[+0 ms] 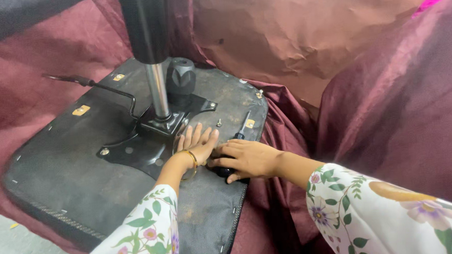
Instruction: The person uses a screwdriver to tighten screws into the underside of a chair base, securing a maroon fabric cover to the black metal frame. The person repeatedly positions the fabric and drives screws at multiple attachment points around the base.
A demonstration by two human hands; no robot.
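- Left hand [198, 144], gold bangle at the wrist, lies flat on the black metal mounting plate [134, 147] at frame centre.
- Right hand [246, 159] grips a black-handled screwdriver [242, 127] beside it.
- Upturned black fabric chair seat [63, 176] fills the left half.

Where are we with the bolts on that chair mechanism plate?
Done: one bolt sits seated at the plate's left corner. In hand: the left hand lies flat on the plate's right side while the right hand grips the screwdriver. Left: a loose screw lies on the seat underside, not yet driven.
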